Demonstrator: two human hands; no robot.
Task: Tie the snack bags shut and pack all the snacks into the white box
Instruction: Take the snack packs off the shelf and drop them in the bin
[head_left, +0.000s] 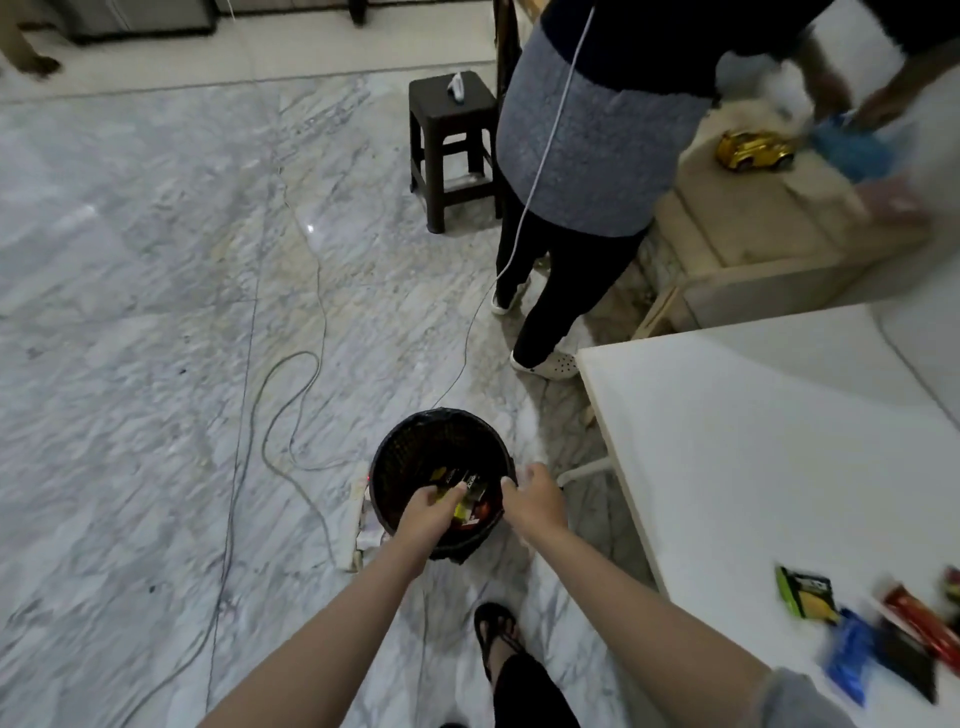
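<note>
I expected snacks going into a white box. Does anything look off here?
Yes. Both hands are at a black bin on the floor: the left hand grips wrappers inside, the right hand rests on its rim. Snack packets lie on the white table; no white box shows.

The left hand (431, 512) covers part of the wrappers (467, 493) in the bin (395, 457); the packets (883, 634) on the table (727, 457) blur at the edge.

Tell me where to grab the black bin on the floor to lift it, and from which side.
Grip the black bin by its open round rim, coming straight down from above. It stands upright on the floor, and the rim is the only exposed edge. The right hand is already at the rim's near right side; the left hand is reaching inside among wrappers, so shift it to the opposite rim.
</note>
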